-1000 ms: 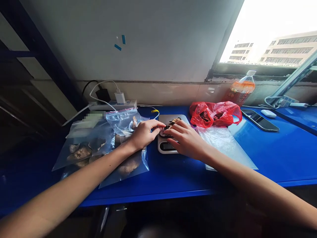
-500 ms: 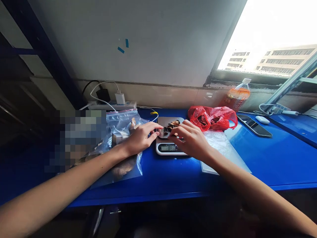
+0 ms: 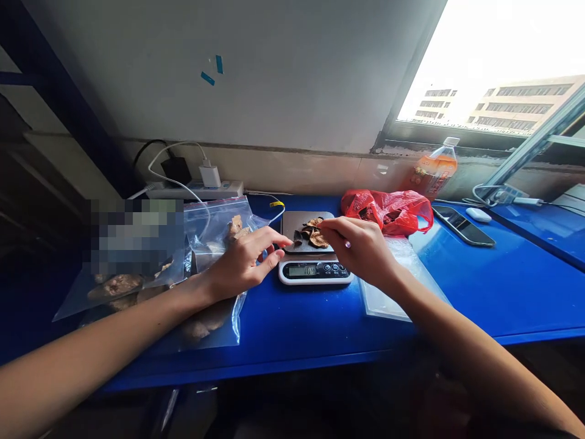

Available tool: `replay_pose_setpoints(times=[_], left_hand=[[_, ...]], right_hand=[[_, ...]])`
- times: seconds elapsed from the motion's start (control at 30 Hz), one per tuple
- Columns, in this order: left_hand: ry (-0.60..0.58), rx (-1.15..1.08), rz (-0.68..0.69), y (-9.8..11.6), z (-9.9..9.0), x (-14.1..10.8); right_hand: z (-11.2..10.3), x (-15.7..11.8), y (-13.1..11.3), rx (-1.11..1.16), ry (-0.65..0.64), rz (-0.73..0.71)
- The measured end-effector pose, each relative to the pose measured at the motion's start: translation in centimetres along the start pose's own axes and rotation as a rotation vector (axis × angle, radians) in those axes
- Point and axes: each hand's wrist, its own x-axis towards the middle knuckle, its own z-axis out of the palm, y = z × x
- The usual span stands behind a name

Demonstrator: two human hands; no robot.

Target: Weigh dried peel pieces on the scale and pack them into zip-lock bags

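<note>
A kitchen scale with a steel pan sits on the blue table, its display lit with digits too blurred to read fully. Several brown dried slices lie in a small heap on the pan. My right hand reaches over the pan's right side, its fingers pinched at the edge of a slice; their tips are partly hidden. Beside the pan's left edge, my left hand holds nothing, with thumb and index finger apart. Under and behind my left wrist lie clear zip bags with dried brown pieces inside.
Right of the scale are a red plastic bag, a stack of clear bags, a phone and a white earbud case. A drink bottle stands by the window. Behind is a power strip with chargers and cables.
My right hand has drawn back a little and pinched its fingers, uncovering more slices and the scale's buttons. My left hand has shifted slightly left from the pan. The display digits differ.
</note>
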Motion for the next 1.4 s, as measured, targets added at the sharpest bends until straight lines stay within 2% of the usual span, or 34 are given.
replay_pose_setpoints(times=[0.1, 0.33, 0.5, 0.57, 0.67, 0.77, 0.83, 0.93, 1.03, 1.3, 1.4], left_hand=[[-0.003, 0.012, 0.017, 0.0, 0.0, 0.0], [-0.012, 0.011, 0.032, 0.1, -0.2, 0.1], [-0.019, 0.035, 0.044, 0.1, -0.2, 0.0], [-0.015, 0.039, 0.057, 0.1, -0.2, 0.1], [-0.015, 0.034, 0.072, 0.1, -0.3, 0.2], [-0.026, 0.037, 0.070, 0.1, -0.4, 0.1], [-0.035, 0.046, 0.066, 0.1, -0.4, 0.1], [-0.052, 0.046, 0.064, 0.2, -0.5, 0.0], [-0.058, 0.025, 0.063, 0.2, -0.5, 0.0], [-0.074, 0.009, 0.060, 0.3, -0.6, 0.0], [-0.078, 0.001, 0.061, 0.3, -0.5, 0.0]], right_hand=[[0.1, -0.2, 0.0, -0.001, 0.025, -0.072], [0.1, -0.2, 0.0, 0.035, 0.088, -0.097], [-0.6, 0.5, 1.4, -0.014, 0.229, -0.165], [-1.5, 0.9, 3.3, -0.075, 0.329, -0.115], [-3.3, 0.9, 7.8, -0.154, 0.449, 0.059], [-4.9, 0.1, 12.8, -0.154, 0.507, 0.259], [-5.5, -0.7, 15.2, -0.159, 0.528, 0.391], [-5.6, -1.4, 16.6, -0.153, 0.435, 0.522], [-5.2, -1.4, 16.2, -0.136, 0.298, 0.565], [-4.9, -1.0, 15.7, -0.153, 0.037, 0.695], [-5.2, -1.1, 15.6, -0.119, 0.051, 0.696]])
